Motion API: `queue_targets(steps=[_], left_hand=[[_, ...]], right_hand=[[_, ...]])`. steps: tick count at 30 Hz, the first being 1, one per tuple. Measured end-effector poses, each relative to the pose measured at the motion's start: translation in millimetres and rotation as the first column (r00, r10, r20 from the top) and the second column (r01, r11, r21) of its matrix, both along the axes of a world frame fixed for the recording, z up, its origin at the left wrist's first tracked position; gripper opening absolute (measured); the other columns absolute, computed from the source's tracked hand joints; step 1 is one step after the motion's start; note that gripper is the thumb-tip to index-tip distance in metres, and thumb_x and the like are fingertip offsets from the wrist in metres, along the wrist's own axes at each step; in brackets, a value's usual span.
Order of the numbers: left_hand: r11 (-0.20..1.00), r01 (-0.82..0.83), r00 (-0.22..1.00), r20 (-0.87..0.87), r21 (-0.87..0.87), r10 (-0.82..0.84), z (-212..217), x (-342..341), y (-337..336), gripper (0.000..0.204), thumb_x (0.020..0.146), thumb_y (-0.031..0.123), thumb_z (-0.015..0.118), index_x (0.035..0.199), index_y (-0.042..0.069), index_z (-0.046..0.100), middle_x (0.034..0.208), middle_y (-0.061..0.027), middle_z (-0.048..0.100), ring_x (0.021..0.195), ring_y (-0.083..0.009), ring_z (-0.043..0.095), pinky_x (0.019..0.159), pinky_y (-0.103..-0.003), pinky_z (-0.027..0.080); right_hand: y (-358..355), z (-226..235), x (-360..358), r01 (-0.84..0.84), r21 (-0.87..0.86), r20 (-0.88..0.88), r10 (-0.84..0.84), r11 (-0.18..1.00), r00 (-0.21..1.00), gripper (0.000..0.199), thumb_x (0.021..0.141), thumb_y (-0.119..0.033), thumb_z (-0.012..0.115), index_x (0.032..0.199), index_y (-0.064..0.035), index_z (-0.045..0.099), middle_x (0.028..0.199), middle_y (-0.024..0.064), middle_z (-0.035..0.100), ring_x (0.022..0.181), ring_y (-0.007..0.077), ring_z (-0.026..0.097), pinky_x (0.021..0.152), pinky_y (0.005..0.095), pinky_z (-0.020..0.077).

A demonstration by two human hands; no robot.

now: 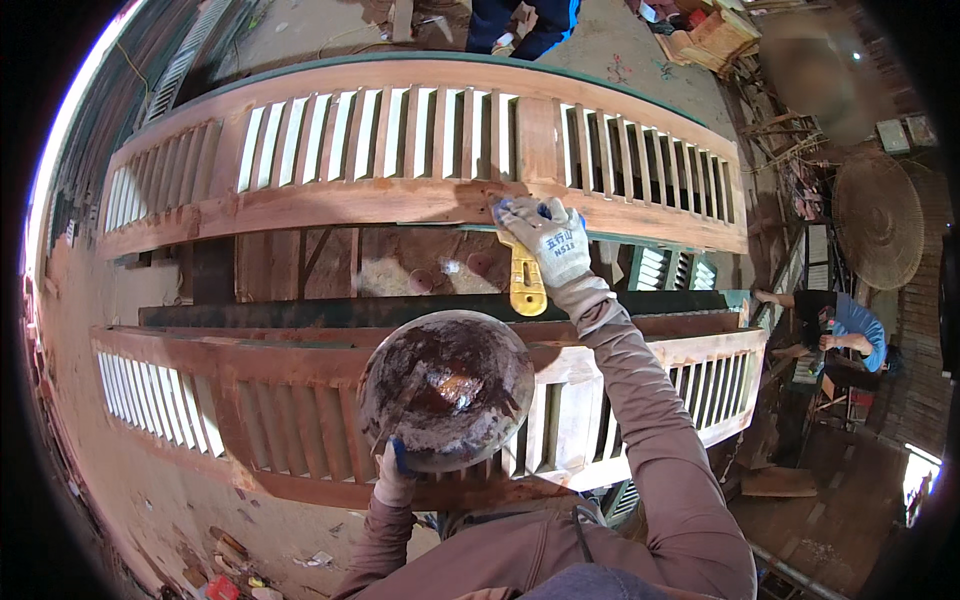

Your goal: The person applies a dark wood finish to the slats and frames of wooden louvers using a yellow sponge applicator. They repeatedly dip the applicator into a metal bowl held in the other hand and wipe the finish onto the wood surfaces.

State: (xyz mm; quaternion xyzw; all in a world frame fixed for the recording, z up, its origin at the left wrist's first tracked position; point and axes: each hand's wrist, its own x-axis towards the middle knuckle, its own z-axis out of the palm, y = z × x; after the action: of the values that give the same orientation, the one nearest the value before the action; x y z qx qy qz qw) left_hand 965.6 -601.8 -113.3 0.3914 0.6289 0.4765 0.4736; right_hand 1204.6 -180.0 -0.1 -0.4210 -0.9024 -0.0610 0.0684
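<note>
My right hand, in a white work glove, is closed round a putty knife with a yellow handle pointing back toward me. Its blade is mostly hidden by my fingers, which are at the near rail of a long wooden louvered shutter. A darker patch marks the rail there. At the lower left, my gloved left hand grips the rim of a round metal bowl. Reddish-brown paste coats the bowl's inside. The bowl hangs over a second louvered shutter, nearer to me.
A dark green beam runs between the two shutters. Beyond the far shutter stands a person in dark trousers. Another person in a blue shirt is at the right. A round woven basket and scrap wood line the right side.
</note>
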Motion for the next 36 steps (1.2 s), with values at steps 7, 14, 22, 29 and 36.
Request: queue_targets(steps=[7, 14, 22, 29, 36], left_hand=[[0.999, 0.009, 0.997, -0.076, 0.043, -0.006, 20, 3, 32, 0.053, 0.095, 0.013, 0.059, 0.142, 0.0, 0.04, 0.134, -0.0185, 0.053, 0.122, -0.0318, 0.056, 0.103, -0.046, 0.047], [0.9, -0.149, 0.989, 0.083, 0.409, 0.126, -11, 3, 37, 0.048, 0.1, 0.014, 0.054, 0.144, 0.001, 0.04, 0.142, -0.018, 0.049, 0.131, -0.0311, 0.048, 0.112, -0.048, 0.039], [0.935, -0.24, 0.969, 0.13, 0.263, 0.212, 0, 43, 46, 0.047, 0.102, 0.022, 0.051, 0.145, 0.003, 0.044, 0.142, -0.0125, 0.051, 0.127, -0.0242, 0.052, 0.109, -0.042, 0.042], [0.938, -0.203, 0.929, 0.358, 0.282, 0.094, 167, 219, 136, 0.076, 0.088, 0.015, 0.058, 0.154, -0.001, 0.024, 0.155, -0.0168, 0.031, 0.144, -0.0285, 0.031, 0.118, -0.042, 0.025], [0.95, -0.024, 0.981, 0.19, 0.312, -0.038, 194, 293, 151, 0.077, 0.086, 0.01, 0.057, 0.152, -0.006, 0.022, 0.147, -0.0219, 0.039, 0.137, -0.0296, 0.041, 0.115, -0.041, 0.03]], right_hand=[[23, -8, 10, 0.032, -0.049, -0.127, -0.038, 0.998, 0.991, 0.036, 0.092, -0.033, 0.055, 0.127, -0.028, 0.064, 0.13, -0.0045, 0.065, 0.113, 0.0248, 0.056, 0.093, 0.0441, 0.0425], [-28, 39, 28, -0.052, -0.222, -0.18, 0.011, 0.974, 0.984, 0.038, 0.086, -0.021, 0.063, 0.123, -0.0225, 0.067, 0.12, 0.0005, 0.07, 0.101, 0.0222, 0.061, 0.087, 0.0362, 0.0487], [-174, 104, 89, -0.163, -0.549, -0.784, -0.438, 0.82, 0.44, 0.035, 0.091, -0.012, 0.064, 0.125, -0.0042, 0.065, 0.109, 0.0179, 0.071, 0.094, 0.0332, 0.071, 0.081, 0.0361, 0.0567], [-196, 129, 150, 0.13, -0.573, -0.383, -0.405, 0.809, 0.83, 0.02, 0.084, -0.021, 0.068, 0.096, -0.0065, 0.072, 0.073, 0.0123, 0.069, 0.063, 0.03, 0.068, 0.06, 0.0427, 0.0529], [-213, 115, 207, 0.054, -0.372, -0.511, -0.253, 0.927, 0.822, 0.042, 0.08, -0.018, 0.062, 0.116, 0.0047, 0.064, 0.08, 0.0177, 0.069, 0.067, 0.0332, 0.067, 0.071, 0.0423, 0.0528]])
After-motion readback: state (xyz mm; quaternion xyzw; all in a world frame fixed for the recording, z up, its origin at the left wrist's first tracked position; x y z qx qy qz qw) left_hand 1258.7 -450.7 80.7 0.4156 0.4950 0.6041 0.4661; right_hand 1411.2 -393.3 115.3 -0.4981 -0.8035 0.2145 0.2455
